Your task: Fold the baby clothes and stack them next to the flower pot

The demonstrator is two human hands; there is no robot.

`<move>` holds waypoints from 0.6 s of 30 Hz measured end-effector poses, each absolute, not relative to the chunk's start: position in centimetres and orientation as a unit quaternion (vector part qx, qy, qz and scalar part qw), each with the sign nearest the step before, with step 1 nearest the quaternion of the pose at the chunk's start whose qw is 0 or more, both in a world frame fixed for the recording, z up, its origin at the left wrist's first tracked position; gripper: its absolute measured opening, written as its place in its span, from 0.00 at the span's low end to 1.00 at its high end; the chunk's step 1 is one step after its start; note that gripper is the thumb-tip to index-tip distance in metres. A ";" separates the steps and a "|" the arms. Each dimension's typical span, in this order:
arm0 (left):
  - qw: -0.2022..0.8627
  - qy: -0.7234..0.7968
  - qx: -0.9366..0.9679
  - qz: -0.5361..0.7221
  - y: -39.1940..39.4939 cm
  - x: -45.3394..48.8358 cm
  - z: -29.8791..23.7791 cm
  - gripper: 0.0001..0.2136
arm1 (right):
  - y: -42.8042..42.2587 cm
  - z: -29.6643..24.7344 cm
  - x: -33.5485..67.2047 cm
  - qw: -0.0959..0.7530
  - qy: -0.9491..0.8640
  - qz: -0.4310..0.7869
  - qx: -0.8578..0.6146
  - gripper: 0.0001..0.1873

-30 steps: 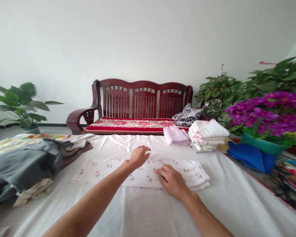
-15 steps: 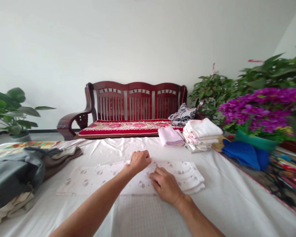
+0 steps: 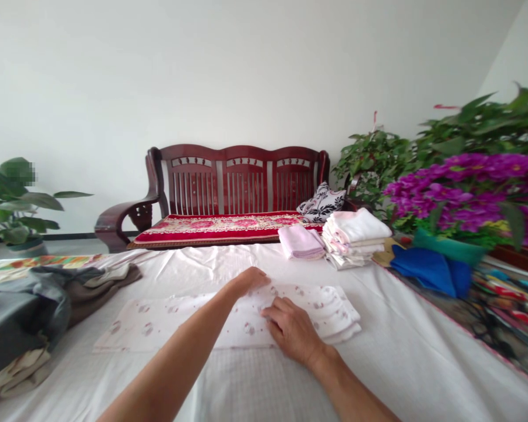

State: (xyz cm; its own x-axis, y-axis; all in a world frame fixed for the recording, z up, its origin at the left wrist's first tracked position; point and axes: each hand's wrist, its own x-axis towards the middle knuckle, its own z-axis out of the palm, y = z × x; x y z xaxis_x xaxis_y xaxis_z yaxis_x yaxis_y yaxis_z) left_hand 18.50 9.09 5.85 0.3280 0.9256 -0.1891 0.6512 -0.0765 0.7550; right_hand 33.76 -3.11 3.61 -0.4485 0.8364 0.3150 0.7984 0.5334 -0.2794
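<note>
A long folded white cloth (image 3: 158, 319) with small printed figures lies flat across the table in front of me. My left hand (image 3: 249, 282) reaches over its far edge near the middle, bent down at the wrist, its fingers drawn together on the fabric and its thumb hidden. Nearer to me, my right hand (image 3: 294, 328) has curled fingers and thumb pressed together on the same cloth. The layered right end of the cloth fans out slightly beyond that hand.
At the back right stand a folded lilac cloth (image 3: 301, 241) and a stack of folded white cloths (image 3: 354, 234). Crumpled grey and brown clothes (image 3: 30, 316) lie at left. Blue fabric (image 3: 426, 269) and purple flowers (image 3: 462, 193) are at right. Behind is a wooden bench (image 3: 242, 181).
My left hand has dipped lower at the cloth's far edge, fingers turned down. My right hand stays about where it was. The view has shifted slightly.
</note>
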 end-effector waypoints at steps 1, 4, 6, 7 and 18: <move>0.379 0.558 0.717 0.175 9.1 18.5 5.6 0.11 | -3.1 3.6 33.8 0.210 -0.849 0.044 -0.483 0.15; 0.312 0.582 0.730 0.174 9.1 18.6 4.9 0.10 | -3.1 3.5 33.8 0.209 -0.849 0.040 -0.483 0.15; 0.264 0.600 0.733 0.181 9.1 18.6 4.4 0.07 | -3.1 3.4 33.8 0.212 -0.850 0.035 -0.481 0.14; 0.239 0.609 0.733 0.186 9.1 18.6 4.2 0.08 | -3.1 3.4 33.8 0.214 -0.850 0.032 -0.480 0.14; 0.066 0.629 0.748 0.200 9.0 18.1 2.4 0.09 | -3.2 3.2 33.7 0.214 -0.850 0.012 -0.481 0.12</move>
State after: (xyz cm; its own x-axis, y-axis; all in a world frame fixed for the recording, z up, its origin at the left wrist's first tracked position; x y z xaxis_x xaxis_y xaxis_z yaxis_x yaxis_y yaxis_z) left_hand 18.09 9.04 2.43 0.1287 0.9678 0.2164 0.9146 -0.2002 0.3514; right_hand 33.71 -3.19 3.22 -0.4451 0.8235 0.3518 0.8129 0.5363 -0.2269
